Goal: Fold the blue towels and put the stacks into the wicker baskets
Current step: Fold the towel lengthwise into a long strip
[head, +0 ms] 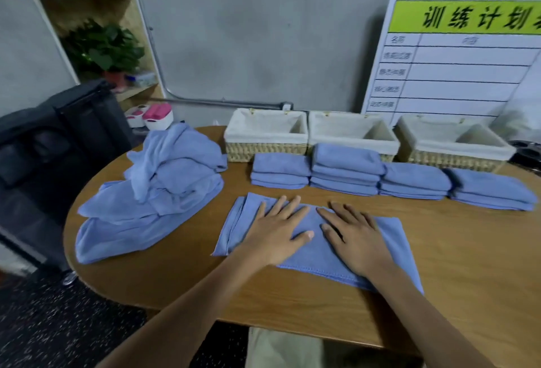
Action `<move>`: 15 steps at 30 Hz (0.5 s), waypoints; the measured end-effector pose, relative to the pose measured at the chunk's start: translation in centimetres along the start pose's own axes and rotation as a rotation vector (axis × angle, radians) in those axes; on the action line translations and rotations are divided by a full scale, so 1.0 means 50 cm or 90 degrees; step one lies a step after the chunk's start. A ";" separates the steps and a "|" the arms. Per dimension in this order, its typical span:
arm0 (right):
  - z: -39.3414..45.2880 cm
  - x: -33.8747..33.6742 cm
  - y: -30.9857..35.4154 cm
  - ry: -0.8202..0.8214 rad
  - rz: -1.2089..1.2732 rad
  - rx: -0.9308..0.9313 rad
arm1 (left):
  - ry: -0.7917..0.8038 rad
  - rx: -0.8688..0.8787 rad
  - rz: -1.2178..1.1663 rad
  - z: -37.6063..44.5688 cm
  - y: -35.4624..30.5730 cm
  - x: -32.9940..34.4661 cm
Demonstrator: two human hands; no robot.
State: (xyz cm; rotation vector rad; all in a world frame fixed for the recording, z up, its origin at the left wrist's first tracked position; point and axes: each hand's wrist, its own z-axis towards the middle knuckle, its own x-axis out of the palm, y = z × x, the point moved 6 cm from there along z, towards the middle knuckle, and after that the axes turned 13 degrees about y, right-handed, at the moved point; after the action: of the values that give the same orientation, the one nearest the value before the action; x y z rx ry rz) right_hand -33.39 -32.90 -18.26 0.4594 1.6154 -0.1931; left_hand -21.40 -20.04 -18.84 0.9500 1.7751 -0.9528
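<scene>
**Smoothing a half-folded towel**

The towel (pixel 316 247) lies flat on the tabletop (pixel 181 285), directly in front of the baskets (pixel 354 136). The left hand (pixel 278 233) and right hand (pixel 357 238) press it with straight, spread fingers, grip wide, probably to flatten creases before the next fold. Four folded stacks (pixel 345 171) wait just before the baskets; the unfolded heap (pixel 158 192) sits left of them.

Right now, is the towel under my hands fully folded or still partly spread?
Partly spread: the towel lies flat as a wide strip, layered edges at its left end, with the left hand and right hand pressing it.
</scene>
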 end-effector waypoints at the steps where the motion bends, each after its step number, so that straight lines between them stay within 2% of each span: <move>1: -0.005 -0.001 -0.021 0.017 -0.006 0.010 | 0.005 -0.006 0.005 0.002 0.005 0.000; 4: -0.023 -0.007 -0.066 0.074 -0.014 0.033 | -0.004 -0.054 0.019 -0.006 0.046 -0.002; 8: -0.062 -0.016 -0.127 0.079 -0.001 0.079 | -0.007 -0.113 0.029 -0.022 0.088 -0.006; 12: -0.118 -0.031 -0.194 0.019 0.035 0.165 | 0.007 -0.143 0.052 -0.029 0.096 -0.013; 15: -0.177 -0.043 -0.222 -0.027 0.076 0.227 | -0.030 -0.136 0.166 -0.025 0.066 -0.041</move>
State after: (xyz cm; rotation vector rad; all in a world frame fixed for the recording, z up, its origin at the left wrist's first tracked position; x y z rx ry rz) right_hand -45.90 -39.85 -16.85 0.8173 1.5098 -0.4017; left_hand -18.24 -17.99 -17.27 0.9829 1.6288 -0.6033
